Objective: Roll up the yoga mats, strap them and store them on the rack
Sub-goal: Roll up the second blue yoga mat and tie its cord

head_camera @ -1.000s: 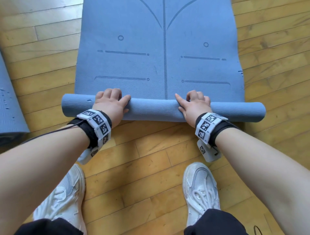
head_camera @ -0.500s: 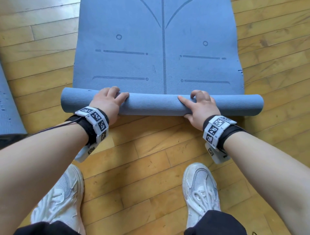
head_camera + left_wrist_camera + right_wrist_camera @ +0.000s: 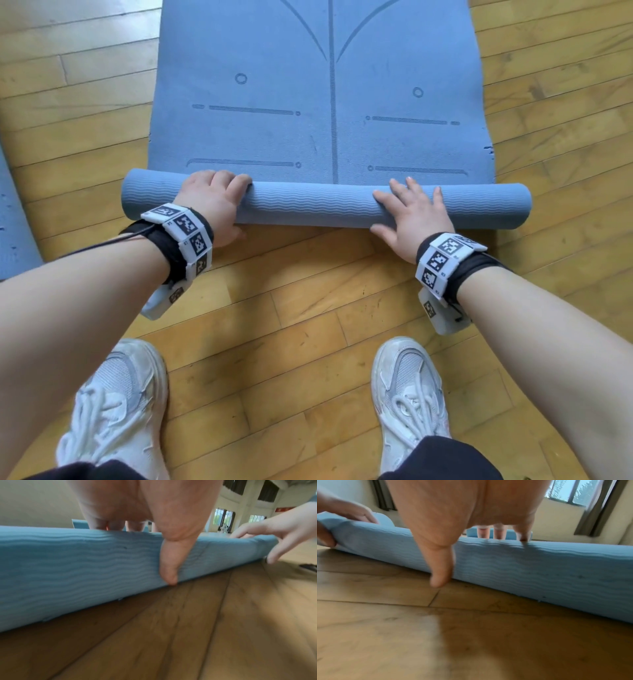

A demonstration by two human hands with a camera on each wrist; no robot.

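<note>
Left hand point(image 3: 214, 202) grips the rolled end of the yoga mat point(image 3: 318, 102), fingers curled over its top and thumb down its near face. Right hand point(image 3: 412, 214) lies spread and flat on the roll point(image 3: 308, 205), fingers straight. Roll rests on the wood floor point(image 3: 308, 308), remainder of the mat flat beyond it. Risk noted: uneven hold between the two hands could skew the roll, leaving its ends stepped and the core loose for strapping

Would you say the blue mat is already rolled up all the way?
No, most of the blue mat lies flat on the floor beyond the roll.
</note>
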